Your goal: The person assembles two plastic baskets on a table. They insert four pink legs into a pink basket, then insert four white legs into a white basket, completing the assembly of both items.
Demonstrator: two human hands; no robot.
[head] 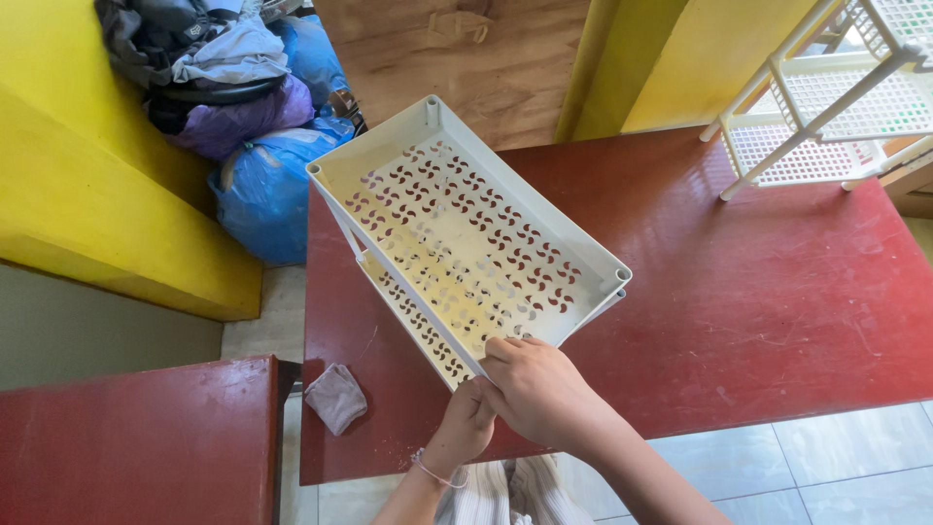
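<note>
The white tray (466,238) is gripped at its near corner — right hand (537,389) fingers curled over the rim, left hand (466,425) clamped underneath. It should be kept level — held firmly.

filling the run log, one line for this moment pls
left hand: grips tray corner | right hand: grips same corner | white tray: tilted above red table

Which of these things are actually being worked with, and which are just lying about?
In hand:
- upper white perforated tray, gripped by right hand
- lower tray beneath it, by left hand

Lying about:
- grey cloth on red table
- white rack
- blue bags
- pile of clothes
</note>
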